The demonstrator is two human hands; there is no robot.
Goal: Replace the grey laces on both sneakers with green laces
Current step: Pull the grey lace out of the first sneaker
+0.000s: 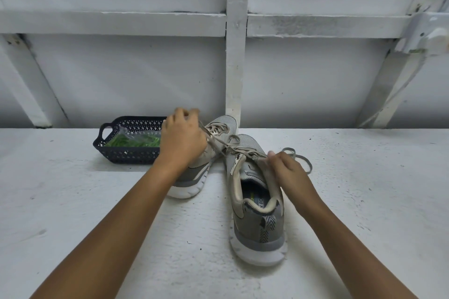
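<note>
Closest to the camera, two bare forearms reach out over the pale, speckled worktop (97, 201). Between them stands the near sneaker (260, 233), grey mesh on a white sole, upright with its heel towards the viewer and its open collar showing the insole. The right grip (289, 172) sits at the right side of that shoe's opening, fingers curled and thumb pressed in at the top of the lacing, holding the upper there. Whether a lace end is also caught in the pinch cannot be told. Loose loops of grey lace (301, 158) lie on the worktop just beyond this hand.

Further out and to the left is the far sneaker (223, 124), of the same make. It is angled so that its toe points away and to the right, and its side touches the toe end of the near sneaker. The left grip (182, 138) hangs above its rear half and hides it, fingers closed in a narrow pinch on a strand of the grey lace. That strand runs taut from the fingertips down across the far sneaker towards the lacing of the near one.

Beyond the left hand, a dark perforated basket (126, 155) with a loop handle rests on the worktop, just beside the far sneaker. Inside it lie the green laces (131, 142), in what looks like a clear wrapper.

Behind everything rises a white wall (97, 75), crossed by painted beams.
</note>
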